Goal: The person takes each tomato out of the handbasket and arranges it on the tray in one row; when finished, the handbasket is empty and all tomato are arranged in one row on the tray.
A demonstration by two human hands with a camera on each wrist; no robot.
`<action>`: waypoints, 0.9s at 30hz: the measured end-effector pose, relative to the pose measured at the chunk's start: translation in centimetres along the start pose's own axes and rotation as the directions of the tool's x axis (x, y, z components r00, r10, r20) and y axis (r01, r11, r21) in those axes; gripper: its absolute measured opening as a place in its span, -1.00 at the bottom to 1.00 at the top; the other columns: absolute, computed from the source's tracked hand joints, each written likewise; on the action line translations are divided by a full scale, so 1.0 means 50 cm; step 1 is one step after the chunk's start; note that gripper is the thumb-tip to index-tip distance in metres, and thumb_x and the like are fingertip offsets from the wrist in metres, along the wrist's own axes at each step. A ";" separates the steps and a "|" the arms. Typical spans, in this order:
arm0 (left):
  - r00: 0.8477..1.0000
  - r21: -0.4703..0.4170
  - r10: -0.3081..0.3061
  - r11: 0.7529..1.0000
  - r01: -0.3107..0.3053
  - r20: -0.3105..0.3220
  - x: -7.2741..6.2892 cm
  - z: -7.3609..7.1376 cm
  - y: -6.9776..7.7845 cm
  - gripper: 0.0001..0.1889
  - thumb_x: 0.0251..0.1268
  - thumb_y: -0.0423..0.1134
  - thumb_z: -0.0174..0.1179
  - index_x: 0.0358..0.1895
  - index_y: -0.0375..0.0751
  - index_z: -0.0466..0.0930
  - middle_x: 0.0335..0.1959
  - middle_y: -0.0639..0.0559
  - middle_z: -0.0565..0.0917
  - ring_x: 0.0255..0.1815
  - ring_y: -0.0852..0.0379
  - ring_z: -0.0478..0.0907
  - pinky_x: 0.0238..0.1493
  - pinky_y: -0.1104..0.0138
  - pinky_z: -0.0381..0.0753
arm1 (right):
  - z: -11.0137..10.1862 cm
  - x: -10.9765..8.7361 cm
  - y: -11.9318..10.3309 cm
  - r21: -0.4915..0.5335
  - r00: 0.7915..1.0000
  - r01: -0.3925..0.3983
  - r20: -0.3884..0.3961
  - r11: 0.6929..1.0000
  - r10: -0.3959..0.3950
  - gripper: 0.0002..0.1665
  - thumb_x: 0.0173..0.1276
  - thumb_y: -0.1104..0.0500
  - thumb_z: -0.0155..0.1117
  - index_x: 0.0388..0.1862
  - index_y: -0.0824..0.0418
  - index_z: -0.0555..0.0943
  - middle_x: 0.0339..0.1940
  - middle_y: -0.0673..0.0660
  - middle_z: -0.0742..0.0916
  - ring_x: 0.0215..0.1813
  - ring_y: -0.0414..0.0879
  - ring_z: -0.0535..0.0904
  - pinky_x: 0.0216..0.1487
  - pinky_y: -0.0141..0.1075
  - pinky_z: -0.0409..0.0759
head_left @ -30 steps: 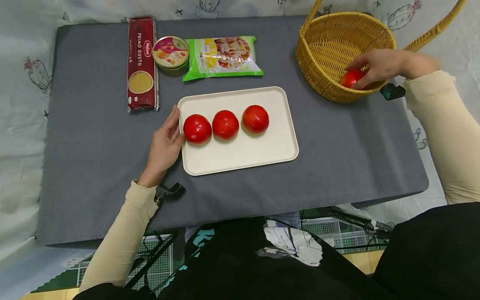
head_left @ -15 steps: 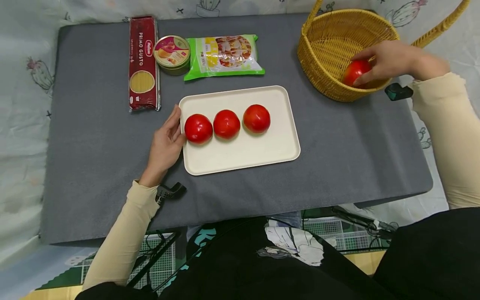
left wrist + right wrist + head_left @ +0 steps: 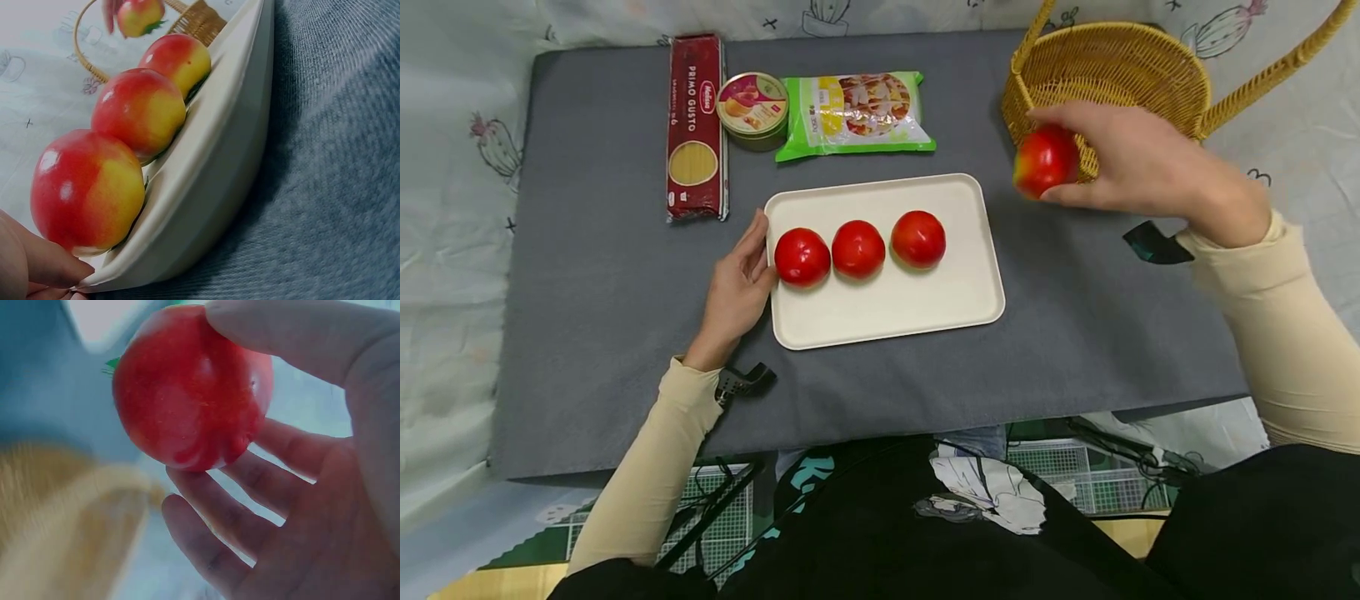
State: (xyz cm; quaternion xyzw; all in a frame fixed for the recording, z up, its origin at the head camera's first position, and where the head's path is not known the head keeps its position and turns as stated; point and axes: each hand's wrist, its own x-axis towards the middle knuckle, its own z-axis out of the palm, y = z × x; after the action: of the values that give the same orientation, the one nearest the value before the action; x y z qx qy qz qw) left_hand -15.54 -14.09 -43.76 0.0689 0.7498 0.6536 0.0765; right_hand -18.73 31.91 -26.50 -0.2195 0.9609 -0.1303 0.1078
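Observation:
My right hand [image 3: 1138, 162] holds a red tomato [image 3: 1045, 160] between thumb and fingers, in the air in front of the wicker basket [image 3: 1022, 117]. In the right wrist view the thumb lies across this tomato [image 3: 187, 394], and a bit of green shows at its side. My left hand [image 3: 737, 287] pinches the left rim of a cream tray [image 3: 887, 312], its thumb by the nearest tomato [image 3: 87, 190]. Three tomatoes sit in a row on the tray: a left one [image 3: 802, 257], a middle one [image 3: 858, 250] and a right one [image 3: 918, 240]. Their undersides are yellow with green leaves.
Behind the tray lie a red spaghetti pack [image 3: 695, 125], a round tin [image 3: 752, 111] and a green-edged food bag [image 3: 857, 115]. The basket's tall handle [image 3: 1277, 71] leans out to the right. A grey cloth [image 3: 880, 383] covers the table.
My right hand has lifted the tomato out of the basket and moved it left and toward me. The left hand stays at the tray's rim.

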 end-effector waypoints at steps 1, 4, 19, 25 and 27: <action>1.000 -0.004 0.001 1.000 -0.001 -0.001 0.000 0.000 0.000 -0.28 0.46 -0.69 0.04 0.65 -0.36 0.15 0.73 -0.08 0.12 0.69 0.00 0.11 0.57 0.32 0.23 | 0.015 0.005 -0.015 0.005 1.000 0.011 0.024 1.000 -0.011 -0.03 0.29 0.19 0.60 0.60 0.33 0.36 0.36 0.42 0.59 0.24 0.33 0.52 0.25 0.34 0.55; 1.000 -0.011 0.004 1.000 -0.004 -0.001 0.000 0.000 -0.001 -0.29 0.45 -0.71 0.02 0.64 -0.40 0.15 0.72 -0.09 0.12 0.69 0.00 0.10 0.57 0.31 0.22 | 0.066 0.019 -0.046 0.022 0.995 0.050 0.084 0.999 -0.051 -0.10 0.27 0.15 0.61 0.53 0.33 0.44 0.35 0.37 0.61 0.24 0.29 0.54 0.24 0.28 0.61; 1.000 -0.008 0.011 1.000 -0.011 0.010 -0.003 -0.001 0.001 -0.29 0.46 -0.70 0.02 0.64 -0.40 0.16 0.73 -0.09 0.10 0.70 0.00 0.10 0.57 0.30 0.23 | 0.173 0.056 -0.055 0.061 0.974 0.114 0.188 0.992 -0.123 -0.18 0.32 0.13 0.56 0.52 0.25 0.49 0.41 0.30 0.60 0.33 0.21 0.53 0.22 0.20 0.65; 1.000 0.014 0.018 1.000 -0.018 0.005 -0.002 -0.003 -0.001 -0.29 0.46 -0.68 0.04 0.65 -0.39 0.16 0.73 -0.10 0.09 0.70 -0.03 0.10 0.56 0.31 0.25 | 0.180 0.067 -0.050 0.072 0.977 0.112 0.176 0.991 -0.123 -0.16 0.34 0.10 0.55 0.55 0.23 0.47 0.40 0.30 0.60 0.31 0.22 0.52 0.23 0.20 0.64; 1.000 0.021 0.019 1.000 -0.019 0.006 -0.002 -0.004 0.000 -0.28 0.45 -0.70 0.03 0.64 -0.40 0.15 0.73 -0.12 0.08 0.70 -0.03 0.10 0.56 0.31 0.24 | 0.182 0.068 -0.049 0.079 0.976 0.119 0.172 0.990 -0.131 -0.13 0.34 0.07 0.55 0.57 0.24 0.45 0.41 0.31 0.59 0.32 0.23 0.51 0.26 0.20 0.62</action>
State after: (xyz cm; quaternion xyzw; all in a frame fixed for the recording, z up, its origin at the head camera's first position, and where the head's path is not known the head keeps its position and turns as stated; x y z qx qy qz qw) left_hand -15.47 -14.29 -43.74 0.0785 0.7558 0.6461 0.0718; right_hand -18.36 26.40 -34.87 -0.2863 0.9268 -0.1495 0.1916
